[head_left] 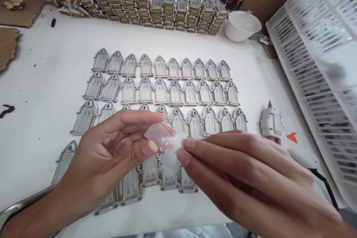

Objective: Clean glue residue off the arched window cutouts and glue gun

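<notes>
Above the table, my left hand (107, 156) holds a small translucent plastic sheet (156, 134) between thumb and fingers. My right hand (251, 171) pinches a whitish clear film (177, 143) at its edge with thumb and forefinger. Film and sheet meet or overlap between the hands; whether they are joined I cannot tell. Beneath them, small grey arched window frames (160, 91) with pale panes lie flat in rows. My hands hide part of the lower rows.
Stacks of similar frames (169, 9) line the back, beside a white bowl (242, 26). At right lie a white hot glue gun (270, 121) with a metal nozzle and an orange piece (292, 137). A white slatted plastic crate (315, 63) borders the right; torn cardboard (8, 46) lies left.
</notes>
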A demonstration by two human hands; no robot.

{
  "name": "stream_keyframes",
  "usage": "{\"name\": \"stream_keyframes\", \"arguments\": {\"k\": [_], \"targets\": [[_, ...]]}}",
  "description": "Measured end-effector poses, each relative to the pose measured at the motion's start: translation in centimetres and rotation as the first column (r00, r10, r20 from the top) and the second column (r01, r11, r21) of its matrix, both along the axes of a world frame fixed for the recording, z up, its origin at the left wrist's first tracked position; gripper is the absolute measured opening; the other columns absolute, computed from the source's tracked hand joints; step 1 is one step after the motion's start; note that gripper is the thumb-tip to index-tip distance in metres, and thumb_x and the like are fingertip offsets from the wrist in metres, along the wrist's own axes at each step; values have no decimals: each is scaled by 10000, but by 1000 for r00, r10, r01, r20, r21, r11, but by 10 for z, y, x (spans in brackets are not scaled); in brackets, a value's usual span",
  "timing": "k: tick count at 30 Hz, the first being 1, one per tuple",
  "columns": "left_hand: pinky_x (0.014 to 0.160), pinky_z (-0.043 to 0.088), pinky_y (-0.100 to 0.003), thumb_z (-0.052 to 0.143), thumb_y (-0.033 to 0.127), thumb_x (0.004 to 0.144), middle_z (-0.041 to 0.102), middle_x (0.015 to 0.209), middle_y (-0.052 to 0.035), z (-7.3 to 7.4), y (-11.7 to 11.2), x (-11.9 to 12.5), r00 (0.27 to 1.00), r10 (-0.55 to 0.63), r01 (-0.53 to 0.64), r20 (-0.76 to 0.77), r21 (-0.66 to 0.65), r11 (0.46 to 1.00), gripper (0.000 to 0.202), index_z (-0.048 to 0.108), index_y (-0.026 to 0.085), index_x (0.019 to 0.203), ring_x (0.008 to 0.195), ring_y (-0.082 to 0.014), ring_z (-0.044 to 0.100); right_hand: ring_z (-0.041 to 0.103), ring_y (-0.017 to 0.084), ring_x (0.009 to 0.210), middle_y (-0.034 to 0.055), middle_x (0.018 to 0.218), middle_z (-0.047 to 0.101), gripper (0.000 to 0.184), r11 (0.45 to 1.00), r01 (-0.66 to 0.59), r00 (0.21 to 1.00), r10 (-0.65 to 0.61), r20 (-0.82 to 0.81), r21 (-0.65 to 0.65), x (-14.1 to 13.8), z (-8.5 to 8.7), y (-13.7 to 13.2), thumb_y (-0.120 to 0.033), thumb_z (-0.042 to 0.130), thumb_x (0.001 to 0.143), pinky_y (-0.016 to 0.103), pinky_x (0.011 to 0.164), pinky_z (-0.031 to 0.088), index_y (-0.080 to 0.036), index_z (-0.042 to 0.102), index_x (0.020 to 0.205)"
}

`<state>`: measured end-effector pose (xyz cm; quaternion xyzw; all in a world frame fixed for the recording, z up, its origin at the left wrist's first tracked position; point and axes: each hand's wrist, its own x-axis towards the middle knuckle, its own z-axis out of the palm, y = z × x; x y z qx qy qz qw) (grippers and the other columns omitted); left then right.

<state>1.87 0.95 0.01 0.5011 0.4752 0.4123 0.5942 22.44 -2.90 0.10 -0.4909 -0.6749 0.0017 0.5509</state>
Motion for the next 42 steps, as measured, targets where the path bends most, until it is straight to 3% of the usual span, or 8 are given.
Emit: {"name": "stream_keyframes", "arguments": {"k": [8, 11, 14, 23, 31, 34, 36, 42], "targets": [[782, 685, -72, 968, 422, 1007, 923, 995, 37, 2, -1, 0, 999, -33, 34, 32, -4, 999, 195, 934, 391, 1197, 987, -154, 922, 906, 164, 1036, 28, 1216, 950, 338, 900, -349, 724, 437, 534, -263, 56, 43, 11, -134, 692, 1188, 221, 888, 753, -257, 958, 1021], [767, 680, -65, 977, 454, 996, 924, 988, 39, 1, -1, -2, 999, -41, 42, 34, -25, 999, 218, 934, 404, 1203, 991, -161, 926, 885, 143, 951, 3, 1106, 952, 417, 935, -297, 776, 354, 521, -193, 42, 32, 11, -102, 683, 1176, 219, 849, 748, -293, 943, 912], [775, 682, -68, 973, 461, 999, 929, 1000, 41, -1, -2, -3, 998, -51, 52, 33, -44, 998, 227, 931, 416, 1217, 1003, -165, 929, 821, 124, 762, -19, 845, 889, 561, 998, 25, 972, -39, 231, 64, 15, 12, 8, -80, 739, 1133, 256, 778, 718, -283, 780, 611], [796, 691, -84, 974, 450, 997, 924, 1007, 45, -1, -4, -7, 998, -58, 58, 10, -44, 997, 251, 930, 399, 1239, 977, -162, 926, 824, 91, 731, -52, 799, 898, 623, 998, 31, 991, -37, 127, 49, 9, 9, 9, -163, 632, 1231, 236, 745, 684, -266, 742, 627], [839, 686, -73, 963, 414, 1012, 947, 1170, 50, 2, 0, -1, 996, -74, 77, 58, -63, 995, 206, 943, 460, 1212, 1126, -175, 926, 901, 156, 1046, 12, 1229, 948, 312, 902, -344, 726, 431, 536, -260, 60, 44, 13, -120, 725, 1170, 212, 903, 748, -269, 951, 1015], [793, 643, -19, 978, 447, 995, 949, 1143, 67, 3, 0, 0, 996, -73, 77, 46, -76, 994, 204, 946, 494, 1191, 1129, -160, 927, 896, 130, 948, 3, 1079, 957, 378, 923, -317, 801, 383, 460, -218, 42, 32, 13, -101, 707, 1175, 191, 835, 726, -245, 918, 896], [799, 633, -9, 972, 451, 1002, 951, 1152, 68, 4, 0, 0, 996, -74, 77, 47, -73, 994, 194, 948, 492, 1190, 1143, -154, 924, 830, 107, 733, -20, 832, 910, 599, 996, -56, 971, 40, 234, 63, 23, 20, 12, -112, 642, 1209, 232, 759, 706, -259, 788, 647], [844, 597, 19, 948, 491, 1023, 952, 1177, 104, 3, -1, 0, 995, -90, 92, 37, -56, 994, 202, 931, 532, 1220, 1128, -94, 917, 817, 117, 717, -17, 816, 899, 597, 998, 12, 987, -22, 161, 63, 2, 4, 5, -151, 654, 1217, 297, 712, 660, -250, 758, 637]]}}
